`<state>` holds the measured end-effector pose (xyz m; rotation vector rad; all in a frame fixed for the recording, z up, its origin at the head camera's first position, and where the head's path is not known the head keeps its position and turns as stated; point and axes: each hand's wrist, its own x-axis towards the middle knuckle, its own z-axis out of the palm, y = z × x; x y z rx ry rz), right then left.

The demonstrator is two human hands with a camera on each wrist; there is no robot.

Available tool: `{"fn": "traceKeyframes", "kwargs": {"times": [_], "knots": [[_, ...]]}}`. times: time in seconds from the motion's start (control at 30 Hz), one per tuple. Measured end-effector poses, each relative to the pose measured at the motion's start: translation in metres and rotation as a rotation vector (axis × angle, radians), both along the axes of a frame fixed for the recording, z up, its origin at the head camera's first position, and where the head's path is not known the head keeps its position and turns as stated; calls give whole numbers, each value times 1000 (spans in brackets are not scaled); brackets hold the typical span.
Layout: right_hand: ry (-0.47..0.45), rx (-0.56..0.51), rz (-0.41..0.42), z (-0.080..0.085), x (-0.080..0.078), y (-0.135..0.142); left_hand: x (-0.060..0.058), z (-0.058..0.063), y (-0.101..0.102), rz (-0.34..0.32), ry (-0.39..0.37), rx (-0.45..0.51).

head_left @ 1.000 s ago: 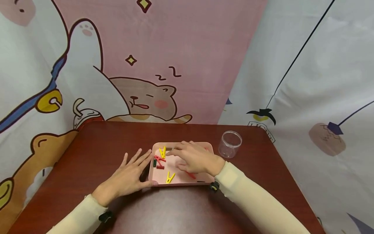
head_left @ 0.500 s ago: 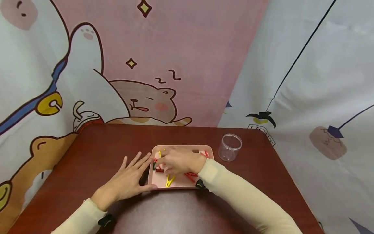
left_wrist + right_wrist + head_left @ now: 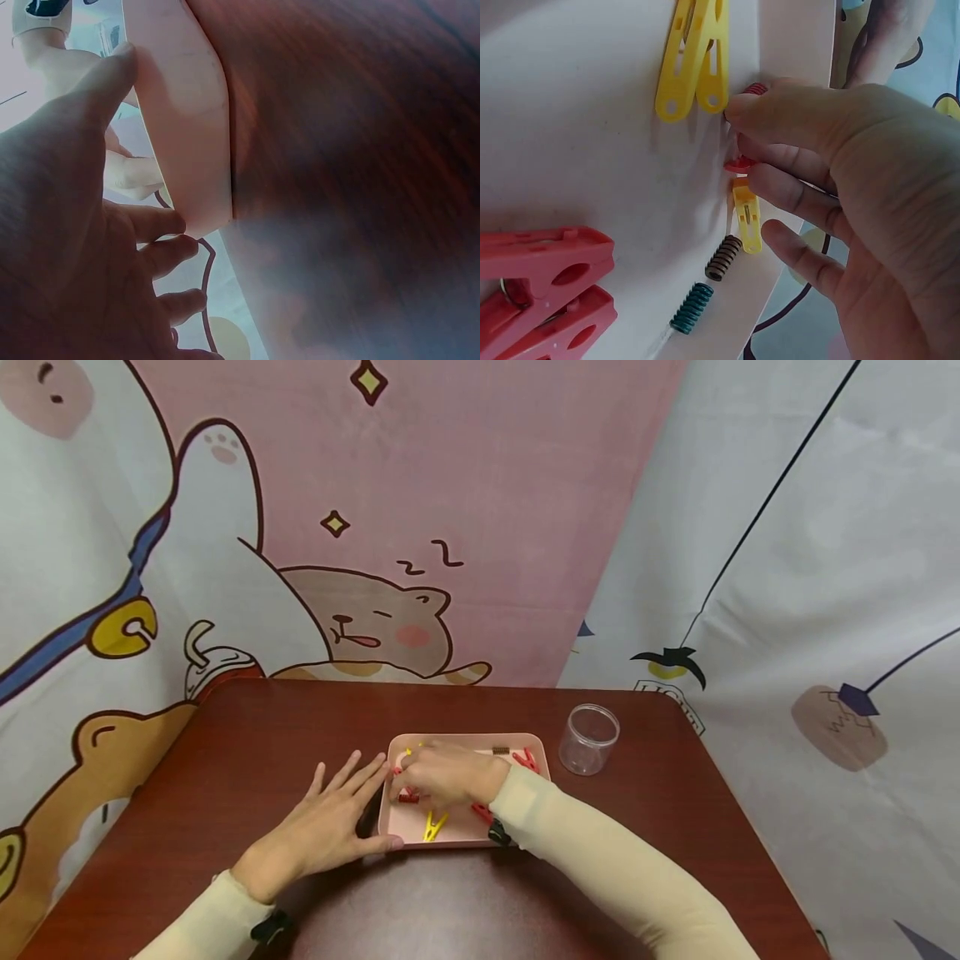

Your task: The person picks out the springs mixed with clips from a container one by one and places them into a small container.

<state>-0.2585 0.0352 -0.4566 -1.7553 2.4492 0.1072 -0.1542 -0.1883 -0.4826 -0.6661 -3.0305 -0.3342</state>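
Observation:
My left hand (image 3: 318,827) rests against the left end of a pink tray (image 3: 468,739), fingers spread, with its thumb (image 3: 112,75) on the rim. Inside that same end my right hand (image 3: 446,774) reaches down with bent fingers. In the right wrist view its thumb and index finger come close together beside a red spring (image 3: 757,88) and part of a red clothespin (image 3: 740,163). Whether anything is pinched there is hidden. A yellow clothespin (image 3: 676,75) lies near the thumb. Along the far wall are a small yellow clothespin (image 3: 748,217), a brown spring (image 3: 724,257) and a green spring (image 3: 692,307).
A clear round jar (image 3: 588,739) stands right of the tray on the brown table (image 3: 300,714). Red clothespins (image 3: 527,760) and another brown spring (image 3: 501,750) occupy the tray's right part. A patterned cloth (image 3: 517,568) hangs behind the table.
My right hand has moved left across the tray to its left end, uncovering the brown spring and red clothespins at right. The left hand stays in place.

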Motion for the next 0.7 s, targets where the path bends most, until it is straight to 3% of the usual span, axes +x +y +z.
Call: {"fn": "traceKeyframes", "kwargs": {"times": [0.27,0.7], "knots": [[-24,16,16,-1,0,-4,1,0,0,1,-12,0],[-23,42,-68,-3,-1,-8,1,2,1,9,-15,3]]}}
